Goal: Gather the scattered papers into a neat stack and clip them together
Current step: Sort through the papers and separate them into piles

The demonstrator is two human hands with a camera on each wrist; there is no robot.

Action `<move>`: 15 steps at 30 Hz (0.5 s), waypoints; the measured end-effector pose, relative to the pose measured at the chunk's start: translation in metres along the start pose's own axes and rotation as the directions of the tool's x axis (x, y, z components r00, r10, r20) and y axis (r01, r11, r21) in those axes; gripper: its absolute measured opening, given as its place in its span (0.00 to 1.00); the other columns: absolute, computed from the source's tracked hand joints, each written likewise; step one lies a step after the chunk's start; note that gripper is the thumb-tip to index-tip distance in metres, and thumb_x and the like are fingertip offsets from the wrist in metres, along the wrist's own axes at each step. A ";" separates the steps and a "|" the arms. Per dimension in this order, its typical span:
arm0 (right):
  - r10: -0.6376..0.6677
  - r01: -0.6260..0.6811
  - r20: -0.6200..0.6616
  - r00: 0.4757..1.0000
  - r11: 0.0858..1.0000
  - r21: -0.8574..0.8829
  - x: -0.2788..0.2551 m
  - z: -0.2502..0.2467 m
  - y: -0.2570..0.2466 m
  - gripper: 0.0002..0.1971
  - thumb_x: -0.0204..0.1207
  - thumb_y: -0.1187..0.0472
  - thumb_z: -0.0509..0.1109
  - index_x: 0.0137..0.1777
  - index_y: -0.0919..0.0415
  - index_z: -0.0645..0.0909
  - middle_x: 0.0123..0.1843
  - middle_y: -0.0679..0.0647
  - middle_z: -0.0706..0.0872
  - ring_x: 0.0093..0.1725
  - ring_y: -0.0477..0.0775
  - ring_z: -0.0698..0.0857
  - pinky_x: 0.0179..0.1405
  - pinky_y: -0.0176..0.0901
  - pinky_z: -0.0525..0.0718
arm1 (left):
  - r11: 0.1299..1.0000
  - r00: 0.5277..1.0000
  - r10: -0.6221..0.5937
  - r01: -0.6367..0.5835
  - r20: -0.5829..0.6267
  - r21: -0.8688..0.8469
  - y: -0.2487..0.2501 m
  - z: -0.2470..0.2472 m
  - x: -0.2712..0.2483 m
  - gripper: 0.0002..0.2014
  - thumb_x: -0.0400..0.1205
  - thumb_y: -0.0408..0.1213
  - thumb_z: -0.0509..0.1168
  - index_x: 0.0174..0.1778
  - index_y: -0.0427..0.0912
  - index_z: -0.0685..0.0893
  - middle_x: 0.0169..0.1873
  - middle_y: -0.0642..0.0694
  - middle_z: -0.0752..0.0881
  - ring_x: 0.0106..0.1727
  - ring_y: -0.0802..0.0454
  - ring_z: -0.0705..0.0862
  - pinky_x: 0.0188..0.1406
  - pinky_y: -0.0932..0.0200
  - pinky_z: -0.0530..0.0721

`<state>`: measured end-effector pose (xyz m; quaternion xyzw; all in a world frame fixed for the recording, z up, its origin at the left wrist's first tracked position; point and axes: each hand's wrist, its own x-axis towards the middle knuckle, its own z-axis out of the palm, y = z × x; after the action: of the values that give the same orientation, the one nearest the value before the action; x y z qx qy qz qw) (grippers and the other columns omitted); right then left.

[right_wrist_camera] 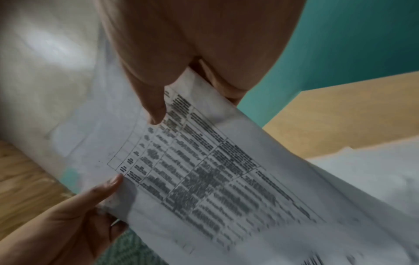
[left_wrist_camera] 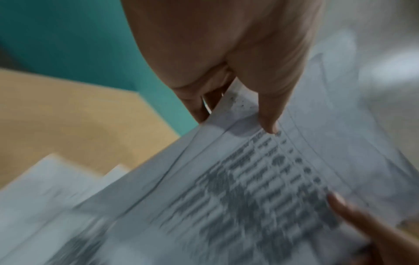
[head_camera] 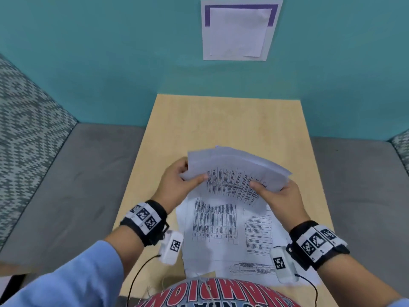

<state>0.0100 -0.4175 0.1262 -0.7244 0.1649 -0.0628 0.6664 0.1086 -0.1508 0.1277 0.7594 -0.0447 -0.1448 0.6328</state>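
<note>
Both hands hold a sheaf of printed papers (head_camera: 234, 171) tilted above the wooden table (head_camera: 221, 120). My left hand (head_camera: 177, 182) grips its left edge, thumb on the printed face. On the right edge, my right hand (head_camera: 276, 193) pinches the sheaf with the thumb on top. The left wrist view shows the sheaf (left_wrist_camera: 238, 188) and my left hand's thumb (left_wrist_camera: 267, 114) pressing it. The right wrist view shows the sheaf (right_wrist_camera: 204, 179) under my right hand's thumb (right_wrist_camera: 154, 107). More printed sheets (head_camera: 217, 231) lie flat and overlapping on the table near me. No clip is visible.
The table stands against a teal wall (head_camera: 110, 52) that carries a white sheet with a purple band (head_camera: 239, 29). Grey seat cushions (head_camera: 66, 185) flank the table on both sides. Cables (head_camera: 137, 275) trail from the wrist cameras near the table's front edge.
</note>
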 end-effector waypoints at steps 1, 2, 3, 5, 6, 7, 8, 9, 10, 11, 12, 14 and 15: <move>0.017 -0.017 0.016 1.000 1.000 -0.020 -0.003 0.003 0.004 0.07 0.75 0.64 0.83 0.51 0.57 0.91 0.44 0.40 0.96 0.46 0.39 0.93 0.49 0.36 0.87 | 0.999 0.999 -0.032 0.032 0.025 0.011 -0.009 0.005 -0.005 0.13 0.78 0.29 0.82 0.53 0.49 0.92 0.50 0.48 0.95 0.52 0.50 0.93 0.55 0.57 0.89; 0.036 -0.035 0.021 0.999 0.999 -0.036 -0.005 0.007 0.009 0.08 0.76 0.66 0.82 0.54 0.58 0.92 0.44 0.41 0.96 0.46 0.36 0.92 0.48 0.33 0.85 | 0.998 0.997 -0.054 0.053 0.049 0.021 -0.014 0.010 -0.010 0.11 0.79 0.28 0.81 0.50 0.49 0.92 0.47 0.48 0.94 0.49 0.53 0.91 0.51 0.59 0.88; 0.055 -0.054 0.005 0.998 0.997 -0.049 -0.006 0.011 0.011 0.08 0.77 0.66 0.81 0.55 0.59 0.92 0.45 0.43 0.96 0.45 0.34 0.91 0.46 0.32 0.83 | 0.998 0.997 -0.059 0.059 0.047 0.017 -0.016 0.014 -0.013 0.10 0.80 0.26 0.79 0.49 0.48 0.92 0.46 0.46 0.94 0.47 0.54 0.89 0.50 0.57 0.87; 0.069 -0.072 -0.066 0.995 0.996 -0.048 -0.007 0.014 0.011 0.04 0.78 0.63 0.81 0.51 0.55 0.92 0.45 0.49 0.95 0.41 0.40 0.90 0.46 0.40 0.86 | 0.999 0.999 -0.033 0.033 -0.025 -0.025 -0.013 0.019 -0.015 0.09 0.81 0.27 0.78 0.50 0.47 0.94 0.47 0.44 0.96 0.48 0.56 0.90 0.54 0.53 0.89; 0.057 -0.061 -0.106 0.993 0.998 -0.034 -0.007 0.015 0.008 0.03 0.78 0.61 0.81 0.48 0.51 0.91 0.44 0.51 0.96 0.41 0.44 0.90 0.48 0.45 0.88 | 0.998 0.997 -0.019 0.014 -0.077 -0.059 -0.007 0.019 -0.016 0.11 0.81 0.28 0.79 0.51 0.49 0.94 0.48 0.49 0.97 0.49 0.57 0.92 0.57 0.54 0.90; 0.038 -0.040 -0.142 0.989 0.999 -0.005 -0.007 0.015 0.006 0.04 0.78 0.60 0.81 0.46 0.50 0.91 0.42 0.48 0.96 0.42 0.45 0.91 0.50 0.46 0.89 | 0.995 0.992 -0.003 -0.010 -0.127 -0.103 0.000 0.019 -0.018 0.12 0.80 0.28 0.80 0.54 0.50 0.93 0.49 0.52 0.97 0.51 0.59 0.93 0.58 0.59 0.92; 0.012 -0.008 -0.167 0.986 1.000 0.021 -0.007 0.015 0.004 0.05 0.78 0.60 0.81 0.46 0.48 0.91 0.42 0.43 0.97 0.44 0.42 0.93 0.51 0.41 0.91 | 0.989 0.987 0.013 -0.037 -0.162 -0.143 0.003 0.019 -0.018 0.15 0.79 0.28 0.81 0.56 0.50 0.92 0.50 0.53 0.97 0.52 0.59 0.94 0.58 0.61 0.92; -0.014 0.021 -0.179 0.984 0.999 0.037 -0.007 0.014 0.002 0.06 0.78 0.61 0.80 0.47 0.47 0.90 0.45 0.38 0.97 0.47 0.39 0.94 0.52 0.35 0.91 | 0.983 0.983 0.028 -0.059 -0.179 -0.171 0.005 0.020 -0.019 0.17 0.77 0.27 0.82 0.59 0.47 0.90 0.52 0.51 0.96 0.53 0.59 0.93 0.57 0.62 0.93; -0.020 0.027 -0.189 0.982 0.999 0.035 -0.007 0.014 0.005 0.07 0.78 0.61 0.80 0.49 0.46 0.90 0.48 0.36 0.96 0.50 0.37 0.94 0.53 0.33 0.90 | 0.983 0.984 0.030 -0.061 -0.176 -0.173 0.002 0.019 -0.019 0.21 0.76 0.27 0.83 0.63 0.45 0.88 0.53 0.49 0.95 0.53 0.60 0.93 0.56 0.62 0.93; -0.011 0.016 -0.184 0.983 1.000 0.025 -0.008 0.015 0.007 0.08 0.78 0.61 0.80 0.51 0.46 0.90 0.49 0.36 0.96 0.51 0.37 0.93 0.55 0.33 0.89 | 0.985 0.988 0.015 -0.041 -0.152 -0.166 -0.003 0.020 -0.020 0.25 0.74 0.26 0.84 0.66 0.42 0.85 0.54 0.50 0.93 0.52 0.64 0.92 0.53 0.64 0.92; 0.017 -0.015 -0.173 0.985 1.000 0.011 -0.009 0.016 0.013 0.08 0.78 0.60 0.81 0.53 0.47 0.90 0.49 0.37 0.96 0.51 0.36 0.93 0.55 0.35 0.88 | 0.990 0.994 -0.022 0.007 -0.105 -0.142 -0.012 0.020 -0.021 0.27 0.74 0.25 0.84 0.68 0.41 0.84 0.54 0.51 0.91 0.51 0.67 0.91 0.50 0.66 0.91; 0.087 -0.091 -0.116 0.989 0.995 -0.028 -0.010 0.018 0.024 0.09 0.77 0.59 0.82 0.54 0.47 0.89 0.41 0.34 0.94 0.43 0.31 0.92 0.50 0.31 0.87 | 0.995 0.997 -0.073 0.074 0.019 -0.065 -0.027 0.020 -0.021 0.25 0.76 0.25 0.83 0.67 0.43 0.87 0.55 0.50 0.91 0.55 0.62 0.91 0.53 0.63 0.89; 0.106 -0.111 -0.086 0.991 0.993 -0.049 -0.009 0.019 0.026 0.09 0.77 0.59 0.82 0.53 0.46 0.88 0.35 0.31 0.93 0.39 0.29 0.90 0.45 0.27 0.86 | 0.997 0.997 -0.069 0.070 0.048 -0.030 -0.033 0.021 -0.021 0.21 0.77 0.25 0.82 0.64 0.46 0.89 0.55 0.49 0.93 0.55 0.58 0.91 0.55 0.60 0.88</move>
<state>0.0035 -0.3984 0.0992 -0.7287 0.2332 -0.0521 0.6418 0.0791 -0.1595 0.0957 0.7468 -0.0307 -0.1850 0.6380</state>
